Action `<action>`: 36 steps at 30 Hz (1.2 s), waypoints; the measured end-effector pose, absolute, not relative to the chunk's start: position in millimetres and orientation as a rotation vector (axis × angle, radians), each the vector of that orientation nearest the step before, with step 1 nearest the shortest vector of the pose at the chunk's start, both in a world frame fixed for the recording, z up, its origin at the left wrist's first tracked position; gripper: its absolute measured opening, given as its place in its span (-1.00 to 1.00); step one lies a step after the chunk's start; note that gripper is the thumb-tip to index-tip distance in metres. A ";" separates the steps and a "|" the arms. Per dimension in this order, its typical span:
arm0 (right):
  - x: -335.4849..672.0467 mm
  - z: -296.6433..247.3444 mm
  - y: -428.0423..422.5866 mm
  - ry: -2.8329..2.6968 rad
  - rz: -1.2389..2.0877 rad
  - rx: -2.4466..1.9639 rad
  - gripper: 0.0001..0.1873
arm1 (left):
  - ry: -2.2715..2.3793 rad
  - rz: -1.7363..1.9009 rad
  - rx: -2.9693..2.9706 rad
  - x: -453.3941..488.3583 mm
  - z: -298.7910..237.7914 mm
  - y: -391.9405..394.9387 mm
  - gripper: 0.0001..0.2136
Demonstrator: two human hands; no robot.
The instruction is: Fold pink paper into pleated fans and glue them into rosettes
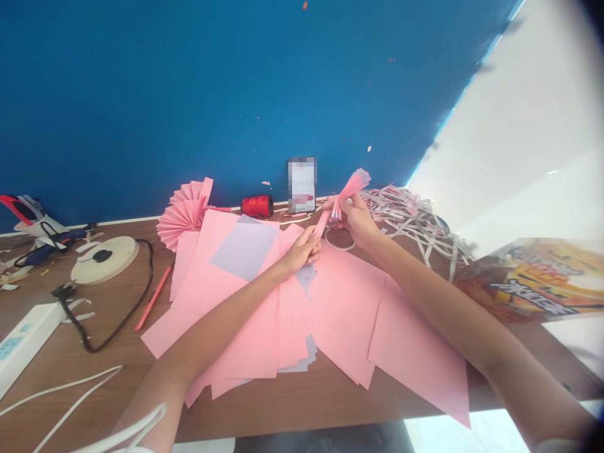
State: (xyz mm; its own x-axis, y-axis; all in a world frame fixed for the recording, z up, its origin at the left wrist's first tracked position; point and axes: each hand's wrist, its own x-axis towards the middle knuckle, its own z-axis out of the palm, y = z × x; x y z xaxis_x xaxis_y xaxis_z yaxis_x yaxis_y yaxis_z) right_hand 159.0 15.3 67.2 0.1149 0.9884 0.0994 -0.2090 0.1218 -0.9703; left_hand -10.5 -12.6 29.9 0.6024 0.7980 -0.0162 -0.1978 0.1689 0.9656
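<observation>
My left hand (299,250) and my right hand (356,220) both grip a narrow pleated strip of pink paper (348,192) above the table. The left holds its lower end, and the right pinches it near the middle, where the folds bunch together. Beneath my hands lies an overlapping spread of pink paper sheets (330,314), with a pale lilac sheet (245,246) on top. A clear tape roll (338,239) lies just below my right hand. A pink paper fan (185,212) stands beyond my left hand.
A red thread spool (257,206) and an upright phone (302,185) stand against the blue wall (189,94). Paper offcuts (406,214) are heaped at the right. A hot glue gun (51,245), round white stand (104,260), pink marker (153,297), power strip (23,340) and printed packet (533,280) lie around.
</observation>
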 end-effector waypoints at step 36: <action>173.4 71.0 13.4 -1.343 1.237 -0.911 -0.75 | 0.911 1.077 1.250 -11.3 17.9 -5.7 -0.74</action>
State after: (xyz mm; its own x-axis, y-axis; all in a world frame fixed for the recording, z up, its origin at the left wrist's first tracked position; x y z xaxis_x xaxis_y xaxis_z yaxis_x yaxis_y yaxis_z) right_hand 173.4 13.4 71.0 -0.1630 0.9674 0.1938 -0.1137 0.1767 -0.9777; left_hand -11.3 -5.7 17.9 0.2668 0.9631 0.0363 -0.1237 -0.0032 0.9923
